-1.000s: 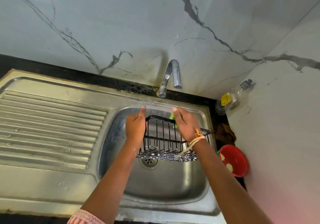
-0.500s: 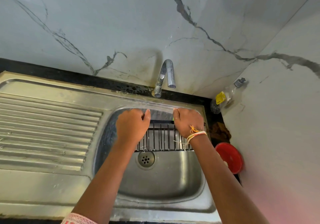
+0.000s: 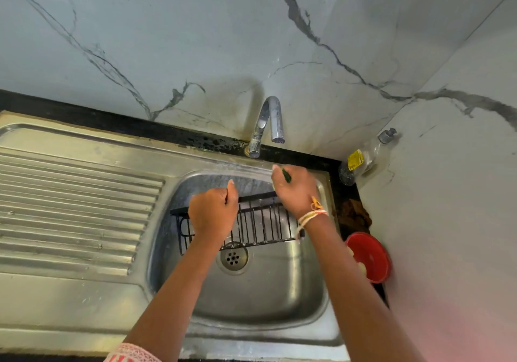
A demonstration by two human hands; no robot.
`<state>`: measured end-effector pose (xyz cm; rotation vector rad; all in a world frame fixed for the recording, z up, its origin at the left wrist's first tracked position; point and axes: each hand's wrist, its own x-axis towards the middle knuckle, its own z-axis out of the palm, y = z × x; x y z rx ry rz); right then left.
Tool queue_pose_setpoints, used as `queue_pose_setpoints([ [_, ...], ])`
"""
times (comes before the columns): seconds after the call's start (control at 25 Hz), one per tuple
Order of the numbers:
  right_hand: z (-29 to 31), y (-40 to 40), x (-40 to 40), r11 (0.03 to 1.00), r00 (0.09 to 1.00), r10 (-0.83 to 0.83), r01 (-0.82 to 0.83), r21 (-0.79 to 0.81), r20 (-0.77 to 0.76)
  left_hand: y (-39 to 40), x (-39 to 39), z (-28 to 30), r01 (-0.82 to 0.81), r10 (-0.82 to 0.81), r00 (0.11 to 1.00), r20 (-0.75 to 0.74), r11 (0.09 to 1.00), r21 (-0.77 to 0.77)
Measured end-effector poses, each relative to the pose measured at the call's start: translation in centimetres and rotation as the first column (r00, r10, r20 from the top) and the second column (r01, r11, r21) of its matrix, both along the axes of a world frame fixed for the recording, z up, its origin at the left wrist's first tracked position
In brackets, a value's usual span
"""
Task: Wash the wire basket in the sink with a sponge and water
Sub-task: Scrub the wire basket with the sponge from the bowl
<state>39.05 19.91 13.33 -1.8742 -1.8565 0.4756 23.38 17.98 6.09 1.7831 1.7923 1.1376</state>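
Observation:
A black wire basket (image 3: 263, 223) is held above the steel sink (image 3: 251, 300), over the drain. My left hand (image 3: 214, 212) grips its top rail near the left end. At the basket's far right corner, my right hand (image 3: 293, 189) is closed around a green sponge (image 3: 286, 175), of which only a sliver shows between the fingers. The chrome tap (image 3: 268, 122) stands behind the sink; no water stream is visible from it.
A ribbed steel drainboard (image 3: 75, 207) lies left of the basin. At the right, against the marble wall, are a clear soap bottle (image 3: 361, 158), a brown rag (image 3: 354, 216) and a red bowl (image 3: 369, 256).
The basket has shifted left and turned so its long side faces me. My left hand moved along the rail; my right hand with the sponge rose toward the far right corner.

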Motion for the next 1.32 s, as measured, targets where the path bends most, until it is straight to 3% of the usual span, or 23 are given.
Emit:
queue_pose_setpoints([
  [0.12, -0.3, -0.1, -4.5, 0.983, 0.987, -0.091, 0.11, 0.146, -0.133, 0.1, 2.5, 1.4, 0.097, -0.101, 0.988, 0.117, 0.994, 0.041],
  [0.24, 0.0, 0.4, -2.9, 0.955, 0.858, -0.163, 0.261, 0.139, -0.487, 0.8, 1.4, 1.2, -0.067, 0.137, 0.913, 0.383, 0.979, -0.191],
  [0.36, -1.7, -2.2, -2.8, 0.966, 0.936, -0.109, 0.179, 0.186, -0.335, 1.2, -0.1, 0.3, -0.193, 0.388, 0.75, 0.535, 0.903, -0.384],
  [0.48, -3.1, -6.0, -5.7, 0.929, 0.95, 0.271, -0.214, 0.303, -0.158, 0.7, 0.1, 0.4, -0.201, 0.386, 0.686, 0.617, 0.915, -0.349],
  [0.52, -3.0, -5.9, -5.0, 0.919, 0.938, 0.308, -0.25, 0.306, -0.161, 0.6, 0.1, 0.7, -0.206, 0.405, 0.662, 0.631, 0.908, -0.366],
  [0.56, -2.9, -4.8, -3.5, 0.946, 0.95, 0.243, -0.187, 0.265, -0.195, 0.5, 0.1, 0.8, -0.21, 0.421, 0.639, 0.643, 0.901, -0.38],
  [0.64, -3.1, -2.9, -1.2, 0.988, 0.954, -0.05, 0.091, 0.124, -0.297, 0.5, 0.0, 0.8, -0.213, 0.421, 0.659, 0.623, 0.899, -0.383],
  [0.68, -3.2, -2.8, -1.3, 0.983, 0.95, -0.111, 0.147, 0.106, -0.292, 0.4, 0.1, 1.0, -0.226, 0.421, 0.689, 0.59, 0.898, -0.378],
  [0.84, -3.8, -4.3, -4.5, 0.943, 0.942, 0.244, -0.175, 0.282, -0.231, 0.4, 0.5, 0.8, -0.252, 0.422, 0.694, 0.583, 0.902, -0.352],
  [0.88, -3.8, -3.5, -3.4, 0.953, 0.948, 0.212, -0.148, 0.263, -0.236, 0.3, 0.3, 0.9, -0.248, 0.423, 0.689, 0.588, 0.9, -0.358],
  [1.0, -3.9, -1.1, -0.5, 0.978, 0.919, -0.166, 0.2, 0.061, -0.357, -0.1, 0.3, 1.0, -0.239, 0.397, 0.728, 0.559, 0.911, -0.336],
  [1.04, -3.9, -1.2, -1.3, 0.98, 0.916, -0.16, 0.191, 0.049, -0.367, -0.1, 0.4, 0.9, -0.264, 0.407, 0.746, 0.527, 0.907, -0.327],
  [1.16, -3.7, -3.9, -5.9, 0.95, 0.926, 0.261, -0.196, 0.242, -0.272, -0.1, 0.4, 0.0, -0.273, 0.412, 0.714, 0.567, 0.908, -0.317],
  [1.2, -3.7, -3.7, -5.6, 0.935, 0.919, 0.309, -0.246, 0.254, -0.246, 0.0, 0.1, -0.1, -0.277, 0.427, 0.7, 0.572, 0.901, -0.333],
  [1.24, -3.8, -2.7, -4.4, 0.957, 0.932, 0.257, -0.208, 0.204, -0.257, 0.1, -0.2, -0.2, -0.287, 0.449, 0.697, 0.559, 0.889, -0.356],
  [1.32, -4.1, 0.1, -1.2, 0.998, 0.935, -0.014, 0.035, 0.052, -0.355, 0.3, -0.8, -0.4, -0.273, 0.455, 0.705, 0.544, 0.882, -0.384],
])
